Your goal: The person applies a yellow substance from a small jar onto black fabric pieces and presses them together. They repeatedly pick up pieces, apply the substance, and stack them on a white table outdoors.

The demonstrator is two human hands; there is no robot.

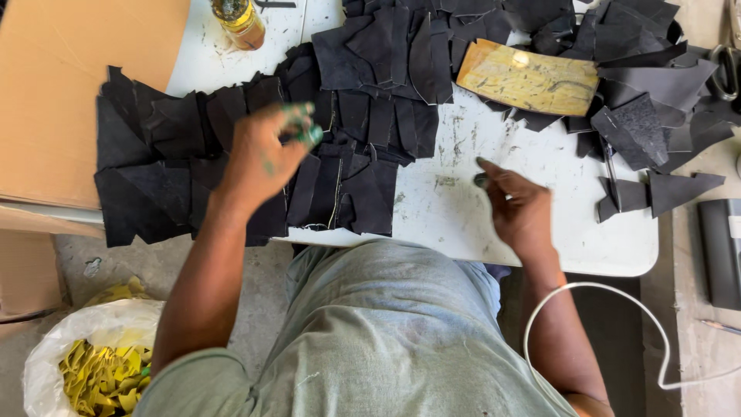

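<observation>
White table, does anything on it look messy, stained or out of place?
Yes. The white table is scuffed and stained where bare, and the left hand has green smears on its fingers. Dark leather pieces lie in loose overlapping piles.

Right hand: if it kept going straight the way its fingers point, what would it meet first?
The right hand points up-left across bare white table. Beyond that stretch, it would probably first reach the black pieces, though height above the table is unclear.

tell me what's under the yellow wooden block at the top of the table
The yellow wooden block rests partly on black leather pieces and partly on the white table. What lies beneath its middle is covered.
</observation>
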